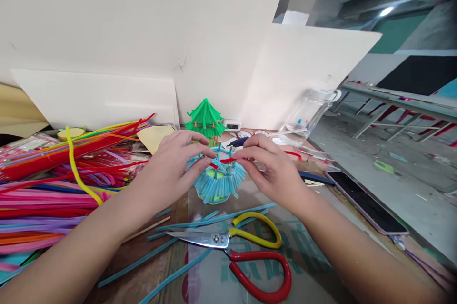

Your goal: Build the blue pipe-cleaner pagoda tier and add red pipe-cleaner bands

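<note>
My left hand [180, 158] and my right hand [273, 166] pinch a red pipe cleaner [227, 160] between fingertips, a short gap apart. A loose red end sticks out past the right hand. Right under and behind the fingers stands a small model of light blue pipe cleaners [216, 189], its skirt of short strips fanned round a green centre. Thin blue posts rise from it, partly hidden by the fingers. Whether the red strand touches the posts, I cannot tell. Behind it is a green pagoda-like roof [206, 118], also of pipe cleaners.
Yellow-and-red-handled scissors [216, 238] lie in front, with loose blue pipe cleaners [178, 270] around them. Bundles of coloured pipe cleaners [43, 204] cover the left side. At the right are a phone [366, 201] and a clear plastic bottle [307, 113]. White boards [143, 94] stand behind.
</note>
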A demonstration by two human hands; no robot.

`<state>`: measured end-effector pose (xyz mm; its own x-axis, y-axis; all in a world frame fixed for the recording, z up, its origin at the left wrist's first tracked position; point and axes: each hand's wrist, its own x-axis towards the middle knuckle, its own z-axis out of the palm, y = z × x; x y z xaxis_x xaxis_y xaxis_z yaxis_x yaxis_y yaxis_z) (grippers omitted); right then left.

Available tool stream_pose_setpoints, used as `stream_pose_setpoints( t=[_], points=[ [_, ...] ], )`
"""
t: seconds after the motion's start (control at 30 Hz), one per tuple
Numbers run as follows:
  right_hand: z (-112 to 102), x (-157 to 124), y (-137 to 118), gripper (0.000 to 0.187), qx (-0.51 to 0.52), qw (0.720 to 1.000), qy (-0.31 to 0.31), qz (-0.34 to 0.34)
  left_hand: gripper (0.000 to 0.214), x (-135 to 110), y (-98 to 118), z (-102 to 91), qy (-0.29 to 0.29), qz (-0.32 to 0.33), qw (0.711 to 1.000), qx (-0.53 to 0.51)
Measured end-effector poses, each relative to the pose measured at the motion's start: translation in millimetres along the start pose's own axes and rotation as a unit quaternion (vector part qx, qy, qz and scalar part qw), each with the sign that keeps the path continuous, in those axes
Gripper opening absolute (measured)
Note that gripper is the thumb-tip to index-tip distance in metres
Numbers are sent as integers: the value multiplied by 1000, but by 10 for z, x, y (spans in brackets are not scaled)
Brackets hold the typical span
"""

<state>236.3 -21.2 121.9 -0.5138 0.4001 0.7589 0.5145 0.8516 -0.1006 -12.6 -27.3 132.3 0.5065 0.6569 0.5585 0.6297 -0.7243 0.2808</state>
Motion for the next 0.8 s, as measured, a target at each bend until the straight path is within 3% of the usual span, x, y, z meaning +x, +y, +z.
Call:
stream_pose_setpoints(
  t=[0.33, 0.8],
  points=[
    [60, -51, 12, 35, 52, 998, -36, -8, 22, 6, -11, 54, -17, 0, 1000, 26],
    [115, -63, 17, 28, 63, 997, -44, 24, 25, 1, 17, 97, -1, -4, 1000, 24]
  ],
)
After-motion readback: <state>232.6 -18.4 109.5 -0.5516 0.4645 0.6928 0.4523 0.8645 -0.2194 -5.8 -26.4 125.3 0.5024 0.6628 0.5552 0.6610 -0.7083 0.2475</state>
